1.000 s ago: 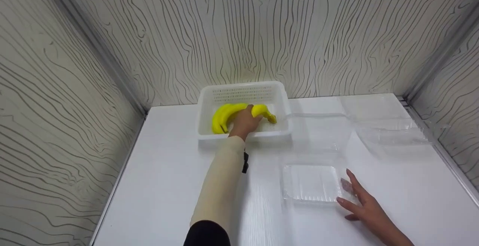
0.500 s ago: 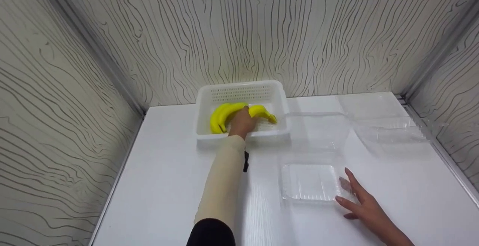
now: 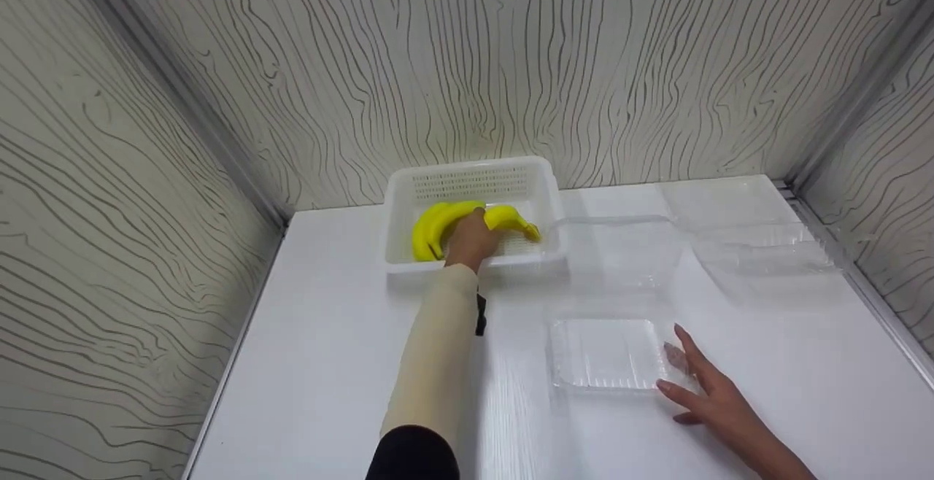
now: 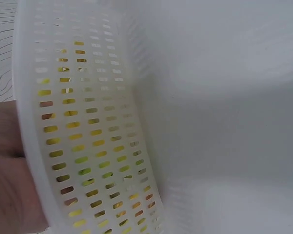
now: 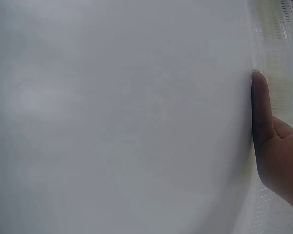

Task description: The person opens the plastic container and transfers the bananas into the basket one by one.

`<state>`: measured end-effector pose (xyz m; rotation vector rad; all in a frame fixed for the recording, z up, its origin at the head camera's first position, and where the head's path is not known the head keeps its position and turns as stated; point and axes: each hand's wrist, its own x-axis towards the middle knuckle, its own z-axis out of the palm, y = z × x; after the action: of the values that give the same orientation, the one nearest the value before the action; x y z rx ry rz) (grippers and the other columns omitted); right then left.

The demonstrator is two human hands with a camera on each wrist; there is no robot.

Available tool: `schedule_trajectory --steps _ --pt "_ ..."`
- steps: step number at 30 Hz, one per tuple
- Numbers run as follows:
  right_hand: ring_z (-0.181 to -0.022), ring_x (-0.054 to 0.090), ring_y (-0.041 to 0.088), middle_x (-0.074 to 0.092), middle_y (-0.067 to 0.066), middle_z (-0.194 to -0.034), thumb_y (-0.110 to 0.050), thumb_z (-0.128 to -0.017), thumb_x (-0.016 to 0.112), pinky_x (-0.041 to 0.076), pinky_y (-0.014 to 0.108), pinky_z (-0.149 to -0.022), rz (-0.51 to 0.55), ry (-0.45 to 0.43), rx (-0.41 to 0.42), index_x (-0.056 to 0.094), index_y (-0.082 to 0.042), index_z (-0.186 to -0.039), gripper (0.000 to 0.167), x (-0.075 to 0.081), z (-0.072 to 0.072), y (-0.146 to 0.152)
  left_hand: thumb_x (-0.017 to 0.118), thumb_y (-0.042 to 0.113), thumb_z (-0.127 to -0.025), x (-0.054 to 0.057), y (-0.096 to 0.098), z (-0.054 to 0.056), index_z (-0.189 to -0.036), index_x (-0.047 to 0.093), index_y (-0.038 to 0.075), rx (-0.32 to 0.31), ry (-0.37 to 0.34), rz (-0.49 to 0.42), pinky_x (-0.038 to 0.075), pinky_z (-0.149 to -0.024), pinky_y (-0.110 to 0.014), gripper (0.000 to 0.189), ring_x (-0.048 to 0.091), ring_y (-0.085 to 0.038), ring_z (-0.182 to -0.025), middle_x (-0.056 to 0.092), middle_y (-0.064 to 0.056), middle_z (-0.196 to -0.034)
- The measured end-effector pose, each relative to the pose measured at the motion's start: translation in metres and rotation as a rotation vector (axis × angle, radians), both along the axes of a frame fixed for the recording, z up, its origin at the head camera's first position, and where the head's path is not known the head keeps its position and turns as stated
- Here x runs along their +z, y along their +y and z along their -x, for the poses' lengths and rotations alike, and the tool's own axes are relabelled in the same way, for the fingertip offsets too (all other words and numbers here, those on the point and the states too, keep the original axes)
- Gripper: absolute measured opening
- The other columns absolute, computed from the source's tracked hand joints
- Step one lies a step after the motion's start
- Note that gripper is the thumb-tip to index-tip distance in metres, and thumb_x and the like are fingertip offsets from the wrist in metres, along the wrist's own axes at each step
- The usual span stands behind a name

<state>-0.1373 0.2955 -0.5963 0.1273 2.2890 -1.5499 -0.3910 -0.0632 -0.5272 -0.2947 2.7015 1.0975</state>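
Observation:
In the head view a white plastic basket (image 3: 474, 168) holds yellow bananas (image 3: 445, 219), with a stem end at the right. My left hand (image 3: 471, 239) reaches over the basket's near rim and grips the bananas around their middle; its fingertips are hidden behind them. The left wrist view shows the slotted basket wall (image 4: 88, 122), yellow showing through the slots, and part of the hand at the left edge. My right hand (image 3: 719, 400), fingers extended and spread, rests against the right side of an open clear plastic clamshell container (image 3: 606, 356).
The container's raised clear lid (image 3: 620, 254) stands behind it, close to the basket's right side. More clear plastic packaging (image 3: 759, 254) lies at the back right of the white table (image 3: 314, 363). Wood-patterned panels (image 3: 452, 64) enclose the table at the back and sides.
My left hand has shifted very slightly on the bananas, which stay in the basket. My right hand keeps its place at the container; the head view has drifted a little.

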Motion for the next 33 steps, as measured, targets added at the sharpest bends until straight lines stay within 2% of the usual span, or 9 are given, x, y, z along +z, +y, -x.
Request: schedule_trajectory --steps 5,8,11,19,23,26,29,33 --pt "-0.163 0.010 0.058 0.015 0.025 -0.179 -0.038 -0.105 0.068 0.067 0.043 -0.081 -0.022 0.001 0.009 -0.006 -0.041 -0.172 0.100 -0.001 0.001 0.000 0.067 0.030 -0.106 0.002 -0.003 -0.001 -0.161 0.048 0.016 0.011 0.007 0.005 0.039 -0.128 -0.045 0.060 0.057 -0.020 -0.139 0.058 -0.003 -0.159" --pt "-0.163 0.010 0.057 0.014 0.025 -0.178 -0.038 -0.105 0.068 0.067 0.042 -0.081 -0.027 -0.002 0.015 -0.006 -0.040 -0.172 0.100 -0.001 0.002 0.000 0.069 0.029 -0.105 0.005 -0.004 -0.003 -0.155 0.054 0.014 0.016 0.022 -0.001 0.045 -0.123 -0.043 0.055 0.060 -0.020 -0.124 0.065 -0.003 -0.148" --pt "-0.162 0.008 0.058 0.014 0.025 -0.178 -0.039 -0.105 0.067 0.067 0.042 -0.081 -0.037 -0.008 0.021 -0.008 -0.041 -0.171 0.100 -0.001 0.002 0.000 0.070 0.031 -0.103 0.007 -0.005 -0.006 -0.151 0.057 0.013 0.020 0.041 -0.013 0.048 -0.118 -0.042 0.052 0.061 -0.020 -0.116 0.069 -0.002 -0.139" --pt "-0.161 0.004 0.061 0.012 0.025 -0.179 -0.042 -0.105 0.066 0.067 0.043 -0.083 -0.070 -0.031 0.026 -0.012 -0.044 -0.170 0.102 -0.003 0.004 0.002 0.075 0.032 -0.100 0.011 -0.008 -0.010 -0.153 0.056 0.014 0.026 0.062 0.021 0.049 -0.119 -0.042 0.059 0.061 -0.018 -0.116 0.068 -0.002 -0.141" --pt "-0.161 0.003 0.061 0.013 0.024 -0.179 -0.041 -0.105 0.067 0.067 0.042 -0.083 -0.069 -0.022 0.025 -0.011 -0.044 -0.170 0.101 -0.004 0.003 0.004 0.075 0.032 -0.099 0.017 -0.007 -0.014 -0.154 0.056 0.014 0.018 0.099 0.051 0.049 -0.119 -0.041 0.061 0.061 -0.018 -0.118 0.067 -0.003 -0.144" --pt "-0.162 0.001 0.060 0.011 0.025 -0.179 -0.038 -0.105 0.067 0.067 0.045 -0.084 -0.037 -0.016 0.023 -0.011 -0.044 -0.170 0.101 -0.005 0.003 0.003 0.074 0.033 -0.100 0.020 -0.008 -0.021 -0.153 0.057 0.014 0.004 0.157 0.102 0.049 -0.120 -0.041 0.059 0.063 -0.019 -0.124 0.066 -0.005 -0.145" --pt "-0.162 0.000 0.061 0.009 0.026 -0.179 -0.038 -0.105 0.067 0.067 0.049 -0.085 -0.028 -0.018 0.023 -0.011 -0.042 -0.170 0.102 -0.005 0.003 0.002 0.073 0.033 -0.101 0.020 -0.009 -0.032 -0.151 0.060 0.014 -0.002 0.256 0.146 0.049 -0.120 -0.041 0.055 0.064 -0.022 -0.128 0.067 -0.006 -0.143" --pt "-0.161 0.001 0.062 0.010 0.026 -0.179 -0.041 -0.105 0.067 0.067 0.049 -0.086 -0.050 -0.021 0.027 -0.012 -0.043 -0.170 0.102 -0.002 0.004 0.001 0.073 0.030 -0.102 0.014 -0.008 -0.055 -0.145 0.064 0.012 -0.003 0.420 0.117 0.048 -0.120 -0.042 0.048 0.062 -0.025 -0.132 0.067 -0.007 -0.142"
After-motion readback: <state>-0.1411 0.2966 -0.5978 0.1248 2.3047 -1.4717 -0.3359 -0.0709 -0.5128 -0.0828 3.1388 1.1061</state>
